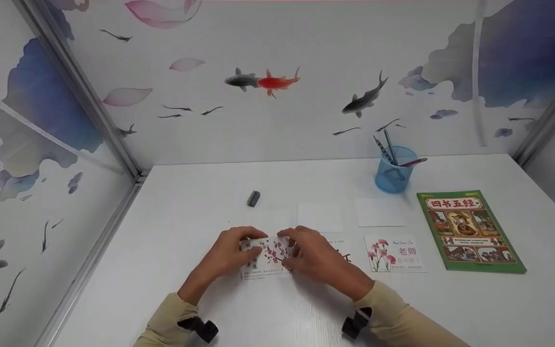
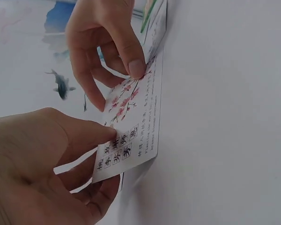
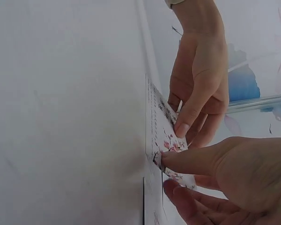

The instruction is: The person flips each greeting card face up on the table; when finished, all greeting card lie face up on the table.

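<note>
Between both hands is a white card (image 1: 275, 253) printed with pink plum blossoms and dark characters. My left hand (image 1: 228, 253) pinches its left side, thumb on top and fingers underneath, as the left wrist view shows. On the right side, my right hand (image 1: 320, 255) pinches the same card, its thumb (image 3: 192, 161) lying on the printed face. The card's left end stands slightly off the white table. Partly hidden behind my right hand lies another printed card (image 1: 340, 241). Further right, a card with pink carnations (image 1: 395, 255) lies flat.
Two blank white cards, a nearer-middle card (image 1: 320, 217) and a right-hand card (image 1: 380, 212), lie behind the printed ones. A dark eraser (image 1: 253, 198) sits beyond my hands. A blue pencil cup (image 1: 393, 176) stands at the back right, near a green-bordered book (image 1: 470, 231).
</note>
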### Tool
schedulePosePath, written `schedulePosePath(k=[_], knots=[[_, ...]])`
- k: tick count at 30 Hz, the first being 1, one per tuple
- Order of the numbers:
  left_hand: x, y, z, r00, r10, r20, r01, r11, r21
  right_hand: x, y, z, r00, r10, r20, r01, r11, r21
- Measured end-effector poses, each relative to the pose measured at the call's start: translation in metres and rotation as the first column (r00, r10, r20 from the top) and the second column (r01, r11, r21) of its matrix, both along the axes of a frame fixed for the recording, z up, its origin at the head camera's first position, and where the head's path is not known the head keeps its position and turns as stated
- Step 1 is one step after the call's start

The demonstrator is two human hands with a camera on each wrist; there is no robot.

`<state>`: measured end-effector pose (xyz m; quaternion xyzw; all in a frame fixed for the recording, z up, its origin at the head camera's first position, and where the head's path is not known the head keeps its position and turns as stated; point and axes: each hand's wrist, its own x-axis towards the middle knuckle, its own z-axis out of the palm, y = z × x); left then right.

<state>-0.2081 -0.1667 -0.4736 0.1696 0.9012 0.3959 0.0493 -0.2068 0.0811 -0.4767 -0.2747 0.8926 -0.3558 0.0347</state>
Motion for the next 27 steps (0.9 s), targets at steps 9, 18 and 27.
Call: schedulePosePath(k=[9,18,27], knots=[[0.007,0.007,-0.001,0.977,0.0,-0.214,-0.057,0.964,-0.26,0.0,0.0,-0.004,0.988,0.062,-0.142,-0.04,0.988,0.151],[-0.004,0.01,-0.006,0.982,-0.047,-0.182,-0.014,0.947,-0.321,-0.009,0.005,-0.006,0.976,0.122,-0.178,-0.096,0.984,0.15],[-0.012,0.026,0.001,0.974,-0.031,-0.224,-0.045,0.944,-0.327,-0.016,0.024,-0.004,0.977,0.06,-0.206,-0.04,0.994,0.098]])
